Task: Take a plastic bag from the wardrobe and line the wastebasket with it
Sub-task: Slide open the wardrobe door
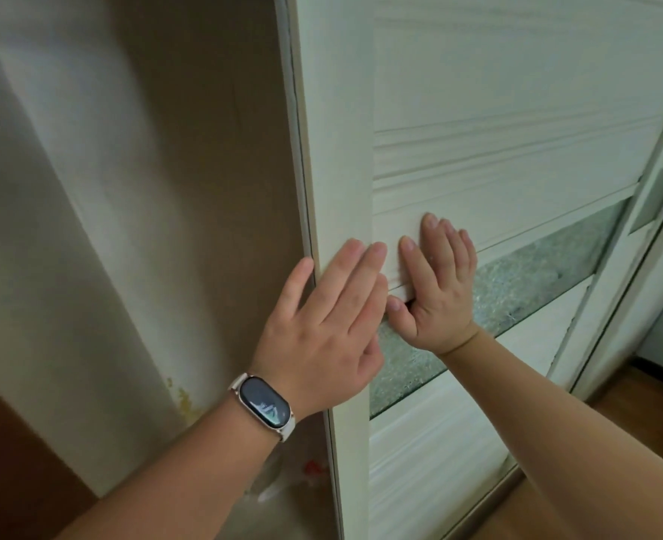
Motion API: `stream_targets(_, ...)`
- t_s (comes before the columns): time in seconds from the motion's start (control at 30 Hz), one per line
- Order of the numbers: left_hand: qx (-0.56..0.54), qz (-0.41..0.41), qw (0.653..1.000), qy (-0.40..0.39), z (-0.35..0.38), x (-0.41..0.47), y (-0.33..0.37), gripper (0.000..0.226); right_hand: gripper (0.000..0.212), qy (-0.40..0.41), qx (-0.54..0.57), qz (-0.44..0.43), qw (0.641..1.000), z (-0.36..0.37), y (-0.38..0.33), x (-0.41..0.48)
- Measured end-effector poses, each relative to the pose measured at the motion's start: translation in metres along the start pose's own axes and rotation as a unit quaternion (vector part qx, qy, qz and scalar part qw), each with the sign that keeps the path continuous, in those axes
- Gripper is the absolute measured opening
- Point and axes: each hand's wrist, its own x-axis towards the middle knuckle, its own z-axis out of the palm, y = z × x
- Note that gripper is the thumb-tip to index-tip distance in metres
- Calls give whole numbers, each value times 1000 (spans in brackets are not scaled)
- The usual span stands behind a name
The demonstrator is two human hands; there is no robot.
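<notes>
A cream sliding wardrobe door (497, 111) with wood-grain panels and a frosted glass strip (536, 278) fills the right half. My left hand (322, 325), with a smartwatch on its wrist, lies flat on the door's left stile, fingers spread near the door edge. My right hand (439, 290) presses flat on the panel just above the glass strip, its thumb hooked under the panel's lip. To the left of the door edge the wardrobe interior (189, 189) stands exposed, brownish and dim. Low inside it lies a clear plastic bag (283, 477) with red print. No wastebasket is visible.
A second sliding door (657, 196) sits behind, at the far right. Wooden floor (634, 399) shows at the lower right. A pale side wall of the wardrobe (49, 189) runs down the left, with a dark brown surface (6, 461) at the bottom left.
</notes>
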Motion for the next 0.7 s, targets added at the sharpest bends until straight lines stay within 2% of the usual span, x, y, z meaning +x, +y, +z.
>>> stream_targets(0.27, 6, 27, 1000, 9, 39, 32, 31, 54, 64, 0, -4, 3, 1000, 1, 61, -14)
stream_targets(0.43, -7, 27, 999, 40, 66, 48, 54, 58, 61, -3, 5, 12, 1000, 0, 98, -23)
stream_targets(0.7, -32, 73, 993, 84, 108, 69, 73, 62, 60, -15, 13, 27, 999, -4, 151, -33)
